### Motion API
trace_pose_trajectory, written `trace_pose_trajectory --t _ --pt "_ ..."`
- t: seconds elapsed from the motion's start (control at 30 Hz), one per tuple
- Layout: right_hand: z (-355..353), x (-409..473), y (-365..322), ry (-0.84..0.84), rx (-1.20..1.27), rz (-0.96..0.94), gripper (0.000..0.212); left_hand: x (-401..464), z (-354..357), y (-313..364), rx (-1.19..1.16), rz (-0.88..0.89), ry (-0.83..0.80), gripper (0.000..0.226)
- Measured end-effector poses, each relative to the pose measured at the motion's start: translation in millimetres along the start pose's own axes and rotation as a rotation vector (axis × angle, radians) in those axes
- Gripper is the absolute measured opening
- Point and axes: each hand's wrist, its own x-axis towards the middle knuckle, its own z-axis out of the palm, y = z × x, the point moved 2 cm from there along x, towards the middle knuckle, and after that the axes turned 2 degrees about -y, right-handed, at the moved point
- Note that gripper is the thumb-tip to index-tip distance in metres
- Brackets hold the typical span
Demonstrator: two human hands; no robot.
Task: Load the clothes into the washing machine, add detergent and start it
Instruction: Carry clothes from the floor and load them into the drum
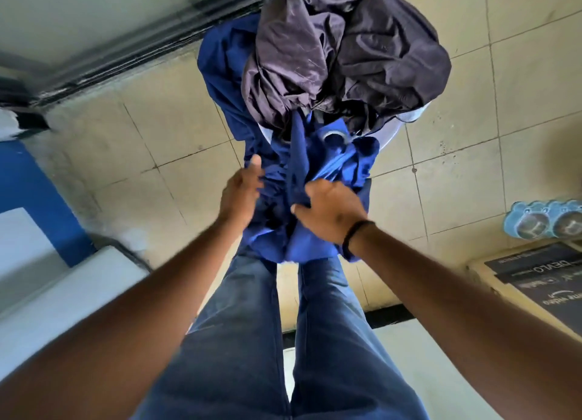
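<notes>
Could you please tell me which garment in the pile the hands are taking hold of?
The blue garment; the right hand grips it, while the dark grey one lies untouched.

Beige tiled floor [176, 130] in daylight, a blue wall [34, 196] left, dark door track [141, 45] above.

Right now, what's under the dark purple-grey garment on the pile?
The dark purple-grey garment lies on top of the blue garment, which the right hand grips. A pale basket rim shows at its right edge. The basket's inside is covered.

2 garments: blue [318, 167], dark grey [346, 57]; 1 basket [390, 136]; approx. 3 bottles [548, 219].
</notes>
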Motion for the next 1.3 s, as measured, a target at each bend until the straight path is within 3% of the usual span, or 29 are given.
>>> trace_pose_trajectory --t 0.07,0.17,0.27,0.37,0.43,0.53,0.6,0.67,0.73,0.77,0.8,0.83,0.87,0.9,0.97,1.03,1.1,1.17,1.23,1.3 --pt "-2 -27 -29 -0.107 0.005 -0.192 0.044 22 4 13 -0.066 -0.086 -0.111 0.052" --pt "-4 -59 -62 -0.319 0.098 -0.365 0.046 31 16 29 0.241 -0.017 -0.188 0.034" --pt "-3 -75 -77 -0.352 0.066 -0.345 0.040 5 22 38 0.330 0.047 -0.178 0.028" --pt "-18 -88 -79 -0.297 -0.085 -0.245 0.025 -42 7 51 0.296 0.182 0.014 0.027" --pt "-38 -99 -82 -0.213 -0.159 -0.171 0.016 -80 -10 64 0.192 0.239 0.096 0.032" --pt "-74 -123 -95 0.019 -0.242 -0.139 0.022 -151 -44 94 -0.012 0.272 0.095 0.033" --pt "-95 -142 -104 0.165 -0.104 -0.176 0.030 -199 -65 113 -0.207 0.310 0.019 0.030" --pt "-110 -162 -113 0.189 0.069 -0.303 0.061 -248 -88 125 -0.385 0.337 -0.046 0.029" --pt "-119 -178 -128 0.081 0.124 -0.479 0.096 -288 -107 133 -0.527 0.363 -0.120 0.037" --pt "-124 -181 -138 0.024 0.155 -0.547 0.093 -306 -117 136 -0.607 0.390 -0.147 0.045" --pt "-128 -187 -152 -0.025 0.210 -0.594 0.068 -320 -128 138 -0.701 0.414 -0.151 0.047" --pt "-130 -193 -166 -0.043 0.213 -0.623 0.027 -332 -138 136 -0.814 0.428 -0.139 0.041" --pt "-132 -197 -179 -0.048 0.206 -0.627 0.012 -340 -149 133 -0.922 0.434 -0.108 0.030" --pt "-130 -196 -186 -0.040 0.204 -0.596 0.033 -345 -159 129 -1.008 0.441 -0.060 0.019" --pt "-121 -205 -205 -0.044 0.147 -0.595 0.046 -354 -178 112 -1.063 0.520 0.088 0.020" --pt "-109 -212 -219 -0.068 0.141 -0.575 0.049 -363 -194 93 -0.910 0.656 0.268 0.050" --pt "-98 -219 -233 -0.024 0.171 -0.480 0.048 -373 -205 75 -0.590 0.772 0.405 0.092" --pt "-88 -228 -249 0.012 0.206 -0.379 0.044 -380 -211 57 -0.218 0.816 0.413 0.122" --pt "-85 -238 -265 -0.012 0.336 -0.269 0.039 -384 -208 38 0.100 0.849 0.320 0.125" --pt "-79 -248 -283 -0.207 0.664 -0.124 0.034 -389 -199 15 0.263 0.862 0.306 0.111"
